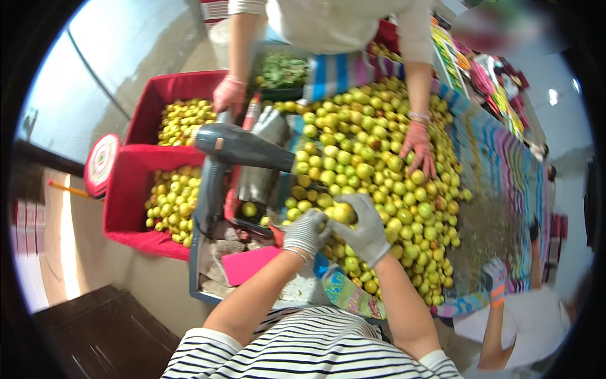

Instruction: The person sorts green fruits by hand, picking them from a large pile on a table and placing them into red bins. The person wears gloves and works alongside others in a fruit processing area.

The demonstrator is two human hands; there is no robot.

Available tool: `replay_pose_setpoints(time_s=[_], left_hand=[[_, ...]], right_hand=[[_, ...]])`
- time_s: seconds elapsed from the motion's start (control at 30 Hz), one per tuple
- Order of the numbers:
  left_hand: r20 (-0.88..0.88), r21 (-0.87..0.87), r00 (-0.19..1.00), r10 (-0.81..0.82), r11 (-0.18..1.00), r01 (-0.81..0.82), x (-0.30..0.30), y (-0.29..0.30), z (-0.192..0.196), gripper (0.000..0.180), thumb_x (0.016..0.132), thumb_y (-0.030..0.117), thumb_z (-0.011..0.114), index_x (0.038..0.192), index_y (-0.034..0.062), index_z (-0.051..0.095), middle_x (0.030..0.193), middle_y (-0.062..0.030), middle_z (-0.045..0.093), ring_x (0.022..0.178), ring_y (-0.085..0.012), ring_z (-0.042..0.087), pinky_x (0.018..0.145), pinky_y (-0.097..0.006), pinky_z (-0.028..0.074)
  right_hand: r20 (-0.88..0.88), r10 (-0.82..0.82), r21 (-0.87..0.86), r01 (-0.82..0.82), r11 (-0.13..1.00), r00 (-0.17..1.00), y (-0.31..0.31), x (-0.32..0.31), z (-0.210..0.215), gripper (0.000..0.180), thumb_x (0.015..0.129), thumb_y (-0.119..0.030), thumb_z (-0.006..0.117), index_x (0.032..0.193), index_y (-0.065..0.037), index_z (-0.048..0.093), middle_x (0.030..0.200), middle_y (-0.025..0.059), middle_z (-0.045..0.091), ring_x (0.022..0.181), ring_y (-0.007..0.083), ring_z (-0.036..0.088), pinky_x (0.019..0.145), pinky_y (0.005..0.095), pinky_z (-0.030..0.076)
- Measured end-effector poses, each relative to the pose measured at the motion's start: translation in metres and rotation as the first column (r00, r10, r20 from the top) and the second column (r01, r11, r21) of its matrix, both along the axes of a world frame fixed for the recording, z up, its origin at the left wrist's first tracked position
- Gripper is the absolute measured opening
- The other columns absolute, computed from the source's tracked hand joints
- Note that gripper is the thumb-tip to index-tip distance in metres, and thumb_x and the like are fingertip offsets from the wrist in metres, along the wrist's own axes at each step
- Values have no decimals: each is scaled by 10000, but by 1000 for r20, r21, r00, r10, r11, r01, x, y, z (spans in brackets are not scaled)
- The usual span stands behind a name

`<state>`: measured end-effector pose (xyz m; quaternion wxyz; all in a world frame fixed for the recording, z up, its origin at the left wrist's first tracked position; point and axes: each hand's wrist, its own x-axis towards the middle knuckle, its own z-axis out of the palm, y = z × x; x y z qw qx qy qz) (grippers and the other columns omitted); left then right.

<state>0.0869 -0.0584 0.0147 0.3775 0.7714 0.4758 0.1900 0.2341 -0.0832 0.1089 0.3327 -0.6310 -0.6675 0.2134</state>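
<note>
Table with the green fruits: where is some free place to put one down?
Bare striped cloth lies right of the fruit pile, toward the table's right edge. The pile's middle is crowded, with both gloved hands, left and right, working its near edge.

Both gloved hands, left hand (306,232) and right hand (366,230), cup one yellow-green fruit (342,213).

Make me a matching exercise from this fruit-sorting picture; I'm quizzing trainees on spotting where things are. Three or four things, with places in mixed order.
Things:
1. grey hair-dryer-shaped blower
2. bright pink flat card
3. round yellow-green fruit in the person's grey-gloved hands
4. red fabric-lined crate of fruit

Places:
a. left, on the floor
b. above the grey tray
c. near edge of the big heap
d. lying in the tray, lower left

Pairs: 1-b, 2-d, 3-c, 4-a
</note>
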Motion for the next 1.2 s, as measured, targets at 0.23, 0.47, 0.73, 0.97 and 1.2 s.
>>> replay_pose_setpoints(time_s=[0.23,0.47,0.73,0.97,1.2], left_hand=[[-199,-289,974,-106,956,45,9,2,-18,442,790,347,655,1174,129,622,1186,-164,643,1099,-349,609,940,-439,467],[173,-1,985,15,1000,-15,-2,-3,-9,212,865,252,609,949,64,659,884,-133,669,859,-336,645,738,-407,528],[654,-246,606,452,885,-395,-172,27,-4,285,948,238,522,950,11,693,853,-64,669,757,-165,632,703,-311,521],[107,-786,141,984,170,-594,-344,60,-125,370,891,380,641,1135,101,634,976,-63,657,903,-207,632,769,-382,531],[84,-762,253,964,226,-607,-388,59,-185,505,924,343,617,1354,107,497,1245,-74,588,987,-186,597,760,-351,511]], right_hand=[[58,354,-436,-296,850,933,37,-23,-9,469,749,-252,743,1157,-83,588,1142,192,627,1074,362,603,932,410,487],[-211,222,30,-221,975,952,159,-133,56,698,775,-189,706,1382,-8,414,1350,250,469,1124,367,588,959,406,482],[300,249,-82,-235,968,921,2,6,-29,554,825,-134,655,1343,-36,484,1351,215,507,1254,395,478,1040,449,401],[503,493,-435,-285,854,709,-138,73,-31,581,788,-251,675,1329,-104,520,1408,108,458,1333,313,402,1131,456,306],[620,444,-421,-204,884,646,-122,45,-55,653,751,-320,712,1338,-129,497,1396,99,442,1373,317,324,1159,508,208]])
